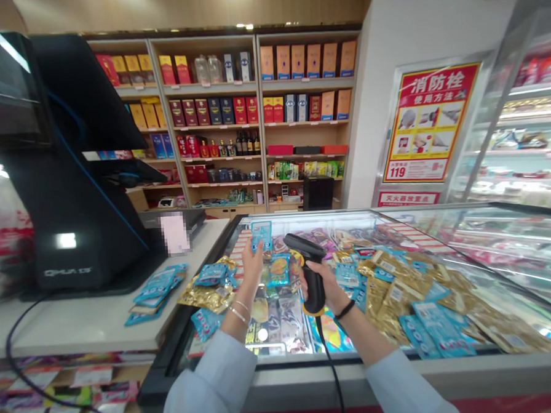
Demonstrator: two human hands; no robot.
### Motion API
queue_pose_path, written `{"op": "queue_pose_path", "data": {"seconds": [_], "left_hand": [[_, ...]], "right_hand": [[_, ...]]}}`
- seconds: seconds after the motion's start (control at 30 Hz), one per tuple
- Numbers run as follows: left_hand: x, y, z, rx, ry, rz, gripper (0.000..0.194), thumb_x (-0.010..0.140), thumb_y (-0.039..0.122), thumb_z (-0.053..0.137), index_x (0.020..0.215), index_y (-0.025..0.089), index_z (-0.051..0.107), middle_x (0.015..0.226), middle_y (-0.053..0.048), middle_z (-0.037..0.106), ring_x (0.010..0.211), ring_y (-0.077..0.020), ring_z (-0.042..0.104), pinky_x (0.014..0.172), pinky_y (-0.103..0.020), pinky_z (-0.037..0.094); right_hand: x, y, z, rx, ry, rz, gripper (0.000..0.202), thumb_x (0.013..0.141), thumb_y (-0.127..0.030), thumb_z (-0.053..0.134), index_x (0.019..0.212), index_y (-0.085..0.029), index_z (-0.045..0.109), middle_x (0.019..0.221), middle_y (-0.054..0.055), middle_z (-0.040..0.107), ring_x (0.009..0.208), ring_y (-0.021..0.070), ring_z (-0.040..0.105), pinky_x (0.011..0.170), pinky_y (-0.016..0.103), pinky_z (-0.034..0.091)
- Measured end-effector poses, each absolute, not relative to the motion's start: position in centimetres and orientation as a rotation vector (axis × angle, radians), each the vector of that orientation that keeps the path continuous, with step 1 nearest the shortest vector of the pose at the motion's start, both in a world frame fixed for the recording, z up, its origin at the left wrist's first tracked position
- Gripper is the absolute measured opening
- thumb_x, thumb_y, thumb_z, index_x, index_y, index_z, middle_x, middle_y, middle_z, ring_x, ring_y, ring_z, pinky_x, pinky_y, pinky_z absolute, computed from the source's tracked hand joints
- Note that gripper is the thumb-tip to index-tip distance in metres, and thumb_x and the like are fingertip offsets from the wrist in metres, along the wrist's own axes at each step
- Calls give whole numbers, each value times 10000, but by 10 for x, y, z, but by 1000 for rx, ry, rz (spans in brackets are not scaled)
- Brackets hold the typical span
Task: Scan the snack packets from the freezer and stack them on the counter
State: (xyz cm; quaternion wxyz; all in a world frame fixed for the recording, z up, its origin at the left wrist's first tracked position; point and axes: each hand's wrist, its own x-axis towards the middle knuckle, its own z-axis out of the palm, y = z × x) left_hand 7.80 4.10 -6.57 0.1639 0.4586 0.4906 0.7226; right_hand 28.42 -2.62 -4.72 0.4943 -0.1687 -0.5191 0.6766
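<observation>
My left hand (252,260) is closed on a small blue packet (261,235), held upright above the glass-topped freezer. To its right, my right hand (320,283) grips the handle of a black barcode scanner (306,247), whose head points left and whose cable hangs down in front. Blue and gold packets (395,296) lie heaped on the glass to the right. A smaller pile of gold and blue packets (212,284) rests left of my left hand. Another blue packet with a yellow picture (279,270) lies between my hands.
On the left, a black register (79,210) stands on a white counter (119,322), with a stack of blue packets (157,290) at the counter's edge. A black cable (11,362) loops down at the left. Shelves (259,90) of boxes and bottles stand behind the freezer (284,373).
</observation>
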Motion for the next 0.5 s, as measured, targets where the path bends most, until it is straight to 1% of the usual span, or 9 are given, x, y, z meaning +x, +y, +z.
{"op": "queue_pose_path", "data": {"seconds": [0.07,0.13,0.3,0.4,0.5], "left_hand": [[80,41,-69,1276,1434,2053,399,867,378,657,1224,201,624,1265,-110,683,1268,-262,583,1103,-420,435],[83,41,-71,1282,1433,2026,397,869,379,660,1221,198,626,1268,-112,681,1284,-268,573,1098,-416,440],[88,39,-70,1389,1358,1996,361,885,399,631,1182,193,636,1170,-98,711,1156,-244,639,1018,-392,494],[88,40,-70,1405,1391,2018,338,871,385,637,1150,196,641,1177,-98,709,1153,-238,636,1024,-392,484],[88,41,-70,1432,1410,2029,335,865,407,638,1121,190,644,1159,-103,711,1125,-243,644,1008,-395,485]], "right_hand": [[284,-25,-51,-401,-1268,1641,318,788,-483,716,778,-201,568,491,-37,612,324,126,538,318,217,453],[287,-25,-53,-395,-1261,1634,306,795,-472,712,798,-198,576,492,-36,614,330,127,544,315,213,450],[292,-24,-52,-427,-1252,1631,321,786,-487,707,786,-188,591,464,-36,596,322,125,537,311,212,454],[293,-24,-52,-436,-1254,1632,322,770,-486,715,821,-189,601,463,-42,597,321,127,534,310,212,453],[293,-25,-51,-427,-1256,1636,318,763,-476,716,847,-191,601,467,-47,597,320,127,535,311,212,453]]}}
